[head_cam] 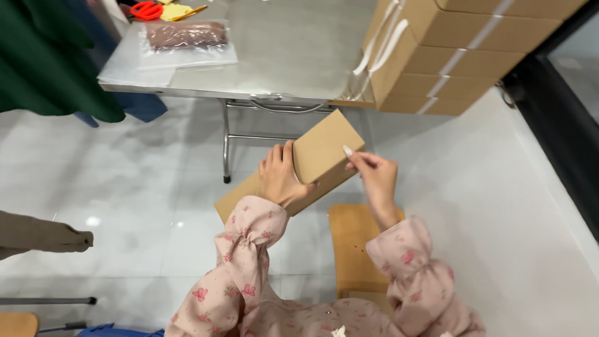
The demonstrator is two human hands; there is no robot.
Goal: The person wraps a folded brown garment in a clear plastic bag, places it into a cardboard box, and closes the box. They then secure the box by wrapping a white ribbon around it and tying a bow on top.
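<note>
White tiled floor (150, 187), steel desk (293, 56) up top. Brown cardboard box (324, 153) held in mid-air below the desk edge, left hand (281, 178) wrapped round its near end, right hand (374, 175) pinching its right corner. Wooden stool (352, 249) underneath, stacked cartons (455, 50) on the desk's right, bagged item (187, 36) at its left.

The plain brown cardboard box (312, 163) is tilting in midair, closed, gripped by the left hand (280, 177), right hand (374, 176) pinching its edge.
</note>
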